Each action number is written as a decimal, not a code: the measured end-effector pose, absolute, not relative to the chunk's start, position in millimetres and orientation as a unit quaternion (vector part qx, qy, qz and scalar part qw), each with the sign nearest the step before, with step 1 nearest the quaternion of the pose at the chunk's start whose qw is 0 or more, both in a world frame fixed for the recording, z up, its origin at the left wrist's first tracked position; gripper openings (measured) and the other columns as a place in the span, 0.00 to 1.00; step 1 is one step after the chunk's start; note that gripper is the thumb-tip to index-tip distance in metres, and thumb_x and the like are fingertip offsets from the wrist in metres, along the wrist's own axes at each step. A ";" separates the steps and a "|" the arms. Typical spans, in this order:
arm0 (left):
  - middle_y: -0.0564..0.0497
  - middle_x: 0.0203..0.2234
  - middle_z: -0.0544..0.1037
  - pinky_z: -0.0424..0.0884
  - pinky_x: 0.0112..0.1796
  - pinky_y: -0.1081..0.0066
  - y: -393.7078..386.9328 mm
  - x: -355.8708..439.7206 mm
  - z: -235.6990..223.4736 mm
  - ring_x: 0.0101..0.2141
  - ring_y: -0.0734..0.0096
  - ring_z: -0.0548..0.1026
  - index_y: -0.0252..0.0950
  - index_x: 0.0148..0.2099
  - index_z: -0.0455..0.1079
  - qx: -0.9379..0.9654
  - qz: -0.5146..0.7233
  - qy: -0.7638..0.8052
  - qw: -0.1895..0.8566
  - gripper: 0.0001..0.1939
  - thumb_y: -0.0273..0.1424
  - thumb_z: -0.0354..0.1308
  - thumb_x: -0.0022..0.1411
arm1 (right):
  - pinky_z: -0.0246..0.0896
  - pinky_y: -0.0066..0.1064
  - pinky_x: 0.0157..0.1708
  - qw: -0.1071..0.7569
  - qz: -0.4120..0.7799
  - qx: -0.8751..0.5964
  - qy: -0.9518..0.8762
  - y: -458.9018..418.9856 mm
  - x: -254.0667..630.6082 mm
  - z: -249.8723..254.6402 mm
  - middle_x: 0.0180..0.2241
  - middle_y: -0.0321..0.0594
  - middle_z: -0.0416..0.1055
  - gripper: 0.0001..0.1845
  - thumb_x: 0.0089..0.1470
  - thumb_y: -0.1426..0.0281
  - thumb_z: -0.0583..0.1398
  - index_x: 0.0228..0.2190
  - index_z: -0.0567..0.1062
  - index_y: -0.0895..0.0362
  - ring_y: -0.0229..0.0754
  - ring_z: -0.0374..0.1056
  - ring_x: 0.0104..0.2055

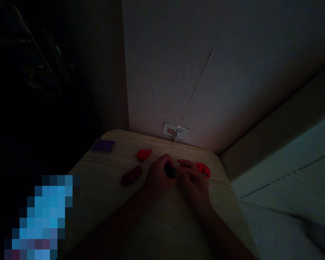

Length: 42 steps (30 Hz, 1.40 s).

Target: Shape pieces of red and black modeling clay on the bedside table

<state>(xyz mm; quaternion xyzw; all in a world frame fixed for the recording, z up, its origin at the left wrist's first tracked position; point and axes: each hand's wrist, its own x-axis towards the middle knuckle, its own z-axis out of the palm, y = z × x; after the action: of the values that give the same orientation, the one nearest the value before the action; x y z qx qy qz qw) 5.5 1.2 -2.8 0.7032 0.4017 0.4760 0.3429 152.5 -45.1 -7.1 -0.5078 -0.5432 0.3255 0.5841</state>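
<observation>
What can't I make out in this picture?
All in the head view:
Dark object: wrapped by the left hand and lost in shadow, so its kind is unclear.
Red round thing: partly behind the right hand, its dark marks too small to read.
Forearms: cut off by the bottom edge.
Lower left: a pixelated patch covers whatever is there.
Far left: lost in darkness.

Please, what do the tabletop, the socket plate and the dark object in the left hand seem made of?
Tabletop: wood or wood-look laminate, matt-looking; grain lines show.
Socket plate: probably smooth plastic; whitish face, glinting rim.
Dark object in the left hand: cannot tell; too dim and partly covered.
</observation>
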 end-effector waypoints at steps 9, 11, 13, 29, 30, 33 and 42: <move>0.49 0.34 0.77 0.74 0.38 0.68 -5.0 2.5 0.9 0.37 0.64 0.76 0.39 0.39 0.71 0.786 0.516 0.315 0.126 0.12 0.35 0.70 0.57 | 0.61 0.48 0.59 0.617 0.611 -0.394 -0.302 -40.3 145.9 -2.8 0.47 0.46 0.80 0.10 0.45 0.66 0.73 0.32 0.85 0.54 0.54 0.71 0.53; 0.49 0.36 0.77 0.75 0.39 0.67 -4.9 2.8 0.5 0.38 0.64 0.76 0.39 0.40 0.72 0.786 0.524 0.303 0.122 0.12 0.36 0.70 0.58 | 0.63 0.46 0.58 0.614 0.637 -0.369 -0.285 -39.5 144.8 0.1 0.42 0.45 0.82 0.11 0.46 0.67 0.72 0.35 0.85 0.55 0.53 0.72 0.53; 0.48 0.36 0.77 0.75 0.40 0.67 -4.3 3.1 -0.7 0.39 0.64 0.76 0.39 0.40 0.72 0.779 0.538 0.294 0.129 0.13 0.35 0.71 0.57 | 0.65 0.44 0.56 0.611 0.651 -0.356 -0.275 -38.6 145.1 1.2 0.39 0.43 0.82 0.10 0.47 0.69 0.71 0.35 0.85 0.55 0.53 0.72 0.53; 0.50 0.35 0.77 0.74 0.41 0.67 -5.8 4.4 3.4 0.38 0.66 0.76 0.39 0.38 0.71 0.745 0.539 0.294 0.261 0.12 0.34 0.71 0.57 | 0.67 0.43 0.52 0.618 0.609 -0.371 -0.331 -39.2 142.4 -0.8 0.33 0.37 0.80 0.05 0.45 0.63 0.71 0.27 0.83 0.51 0.49 0.73 0.44; 0.50 0.35 0.78 0.73 0.41 0.67 -5.7 4.4 2.7 0.38 0.66 0.76 0.39 0.38 0.70 0.744 0.541 0.292 0.262 0.11 0.34 0.70 0.58 | 0.67 0.44 0.52 0.622 0.601 -0.375 -0.333 -39.1 142.8 -1.0 0.34 0.38 0.80 0.06 0.45 0.63 0.71 0.26 0.83 0.51 0.50 0.73 0.44; 0.50 0.35 0.78 0.73 0.41 0.68 -5.2 4.2 0.7 0.38 0.66 0.76 0.39 0.38 0.70 0.747 0.535 0.298 0.258 0.10 0.32 0.69 0.59 | 0.66 0.45 0.52 0.631 0.573 -0.398 -0.339 -38.9 144.9 -3.3 0.41 0.41 0.81 0.06 0.45 0.64 0.72 0.25 0.83 0.52 0.51 0.73 0.46; 0.52 0.34 0.78 0.72 0.38 0.71 -6.1 3.7 0.8 0.36 0.68 0.77 0.39 0.37 0.67 0.752 0.520 0.311 0.258 0.12 0.31 0.69 0.58 | 0.64 0.43 0.51 0.626 0.539 -0.416 -0.379 -42.2 149.8 -6.5 0.50 0.39 0.77 0.05 0.46 0.64 0.71 0.25 0.82 0.51 0.50 0.72 0.48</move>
<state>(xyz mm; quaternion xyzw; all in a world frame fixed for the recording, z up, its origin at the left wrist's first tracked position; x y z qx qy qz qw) 3.7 -6.1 0.8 0.7522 0.3112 0.5205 0.2577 149.8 -42.2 -6.5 -0.4157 -0.3793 0.5395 0.6264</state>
